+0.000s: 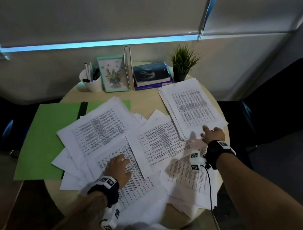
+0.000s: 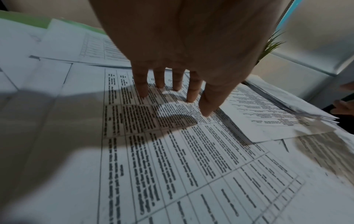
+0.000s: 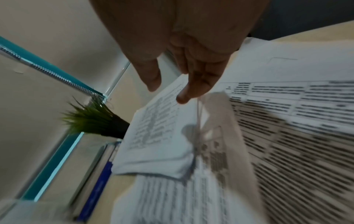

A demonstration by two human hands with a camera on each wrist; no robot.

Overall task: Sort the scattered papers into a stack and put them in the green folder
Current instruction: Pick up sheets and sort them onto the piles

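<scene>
The green folder [image 1: 45,134] lies open on the left of the round table [image 1: 146,100], with its right half under loose sheets. Scattered printed papers [image 1: 160,141] cover the middle and the near side. A squared stack of papers [image 1: 192,108] lies at the right. My left hand [image 1: 124,161] rests flat on a table-printed sheet [image 2: 172,151], and the fingers [image 2: 142,89] are straight and touch the paper. My right hand [image 1: 209,131] is at the near edge of the stack [image 3: 153,136]. Its thumb and fingers [image 3: 184,97] are spread loosely and hold nothing.
At the table's far edge stand a white pen cup [image 1: 91,81], a framed flower picture [image 1: 113,74], an upright white binder [image 1: 129,67], stacked books [image 1: 151,75] and a potted plant [image 1: 183,63]. Dark chairs flank the table. A black cable [image 1: 209,183] hangs from my right wrist.
</scene>
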